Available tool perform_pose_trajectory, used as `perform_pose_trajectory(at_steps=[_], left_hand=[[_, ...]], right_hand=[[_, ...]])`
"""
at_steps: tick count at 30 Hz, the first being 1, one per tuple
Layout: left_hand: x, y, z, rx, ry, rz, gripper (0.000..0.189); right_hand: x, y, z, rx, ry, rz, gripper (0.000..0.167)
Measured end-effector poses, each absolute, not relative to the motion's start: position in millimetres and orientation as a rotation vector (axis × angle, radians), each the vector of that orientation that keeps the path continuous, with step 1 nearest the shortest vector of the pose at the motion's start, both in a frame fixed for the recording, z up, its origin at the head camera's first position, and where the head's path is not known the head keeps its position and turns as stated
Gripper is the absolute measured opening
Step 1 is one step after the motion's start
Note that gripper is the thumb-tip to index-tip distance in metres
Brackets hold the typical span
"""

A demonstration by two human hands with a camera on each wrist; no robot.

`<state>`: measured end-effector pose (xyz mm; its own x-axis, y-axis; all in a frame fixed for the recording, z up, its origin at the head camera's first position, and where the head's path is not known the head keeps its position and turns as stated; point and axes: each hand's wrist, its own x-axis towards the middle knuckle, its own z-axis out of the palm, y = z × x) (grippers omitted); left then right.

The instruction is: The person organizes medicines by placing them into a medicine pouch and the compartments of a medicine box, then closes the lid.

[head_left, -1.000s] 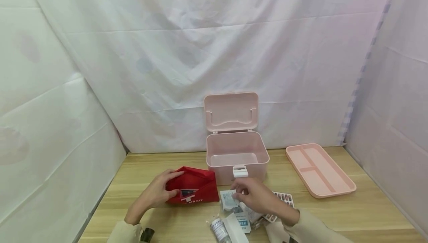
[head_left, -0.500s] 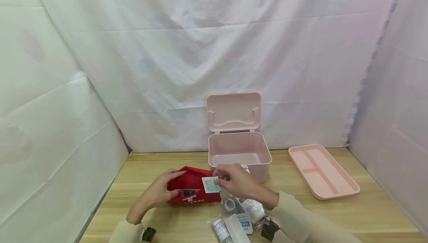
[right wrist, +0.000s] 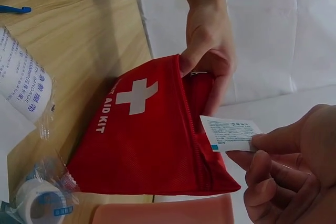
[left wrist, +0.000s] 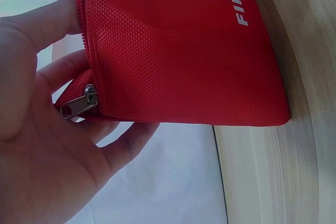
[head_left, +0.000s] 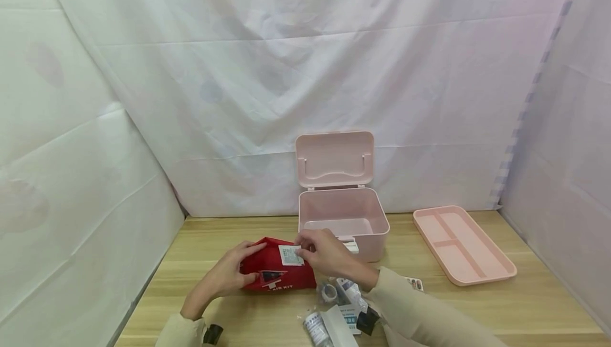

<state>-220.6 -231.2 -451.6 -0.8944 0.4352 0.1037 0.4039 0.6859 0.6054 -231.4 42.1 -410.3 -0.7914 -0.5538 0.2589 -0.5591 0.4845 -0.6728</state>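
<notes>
My left hand [head_left: 220, 271] holds a red first-aid pouch [right wrist: 157, 150] by its zip edge, thumb on the front and fingers behind, keeping its mouth parted. In the left wrist view the metal zip pull [left wrist: 79, 106] lies close to my palm. My right hand [head_left: 326, 254] pinches a small white printed sachet [right wrist: 231, 134] between thumb and fingers at one edge. That packet is right at the pouch's mouth, overlapping the red opening in the head view. A dark item [head_left: 272, 277] shows in the pouch's opening; the deeper inside is hidden.
Behind stands a pink box [head_left: 369, 246] with its lid [head_left: 335, 158] raised. A pink divided tray [head_left: 503, 268] lies at right. Nearer me are a wrapped bandage roll [head_left: 316, 327], a tape roll [head_left: 329, 292], a white carton [head_left: 340, 328] and a blister pack [head_left: 416, 283].
My right hand has carried the sachet from the pile in front of the box leftward to the pouch's mouth. The left hand keeps its hold on the pouch.
</notes>
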Motion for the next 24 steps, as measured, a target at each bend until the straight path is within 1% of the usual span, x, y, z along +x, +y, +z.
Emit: perform_pose_trajectory(at_steps=[15, 24], left_hand=[[-219, -230, -452, 0.696, 2.852, 0.999, 0.064], [-220, -230, -453, 0.733, 2.867, 0.990, 0.065]], right_hand=[[-231, 19, -423, 0.933, -2.790, 1.297, 0.009], [-234, 8, -433, 0.957, -2.764, 1.197, 0.011]])
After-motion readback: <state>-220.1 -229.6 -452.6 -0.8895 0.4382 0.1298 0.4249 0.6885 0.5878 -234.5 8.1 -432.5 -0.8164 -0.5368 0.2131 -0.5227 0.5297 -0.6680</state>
